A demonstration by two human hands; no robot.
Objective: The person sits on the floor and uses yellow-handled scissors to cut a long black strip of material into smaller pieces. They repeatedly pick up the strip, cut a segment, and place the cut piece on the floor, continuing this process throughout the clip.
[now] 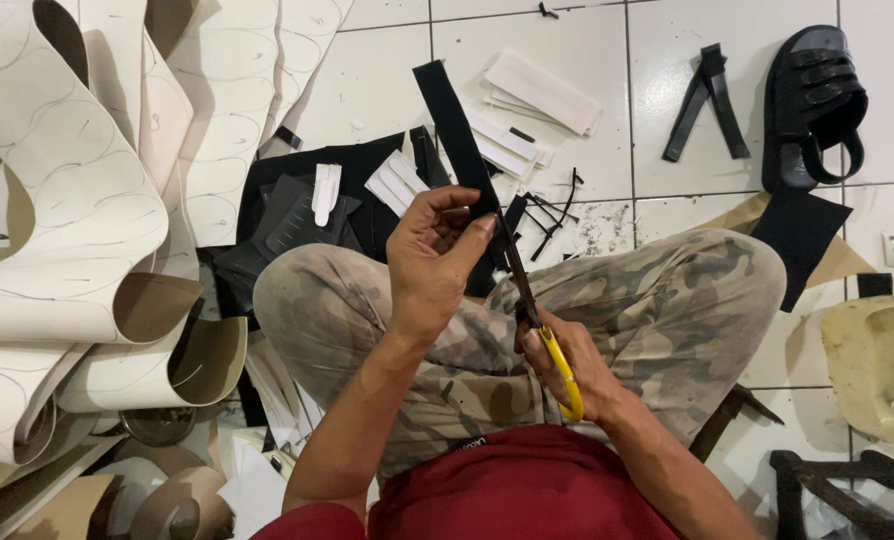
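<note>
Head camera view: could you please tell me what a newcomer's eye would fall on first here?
At the centre, the left hand holds up a long black strip while the right hand works yellow-handled scissors at its lower end, above camouflage trousers. To the left, big cream sheets marked with traced outlines curl over the white tiled floor. At the top right lies a black sandal.

Black strip (457, 125); yellow-handled scissors (557, 365); camouflage trousers (667, 300); black sandal (812, 105).
</note>
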